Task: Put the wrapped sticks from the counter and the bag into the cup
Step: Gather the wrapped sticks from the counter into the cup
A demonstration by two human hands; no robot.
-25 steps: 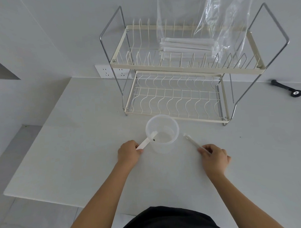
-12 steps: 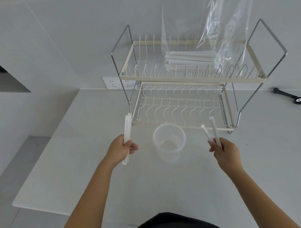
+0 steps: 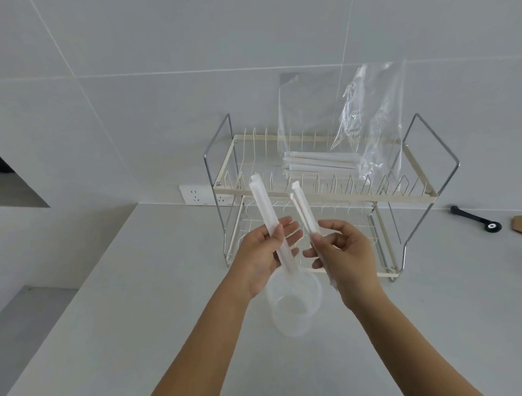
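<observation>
At the centre of the frame, two bare hands are raised side by side above a white counter, each holding wrapped sticks. The left hand pinches one long white wrapped stick between thumb and fingers, its other fingers spread loosely; the stick leans up and to the left, and its lower end hangs just over the rim of a clear plastic cup. The right hand is curled closed around what look like two thinner wrapped sticks, held close together and pointing up towards the left. The cup stands on the counter directly below and between the hands, and looks empty. Behind, in the upper right of the frame, a two-tier wire dish rack carries a clear plastic bag on its top shelf, with a stack of further wrapped sticks lying flat inside it.

The step in hand appears to be dropping the sticks picked from the counter into the cup. The next move calls for tipping each bundle upright, lining its lower end over the cup mouth and letting go, without knocking the light cup over. The sticks in the bag remain to be fetched
</observation>
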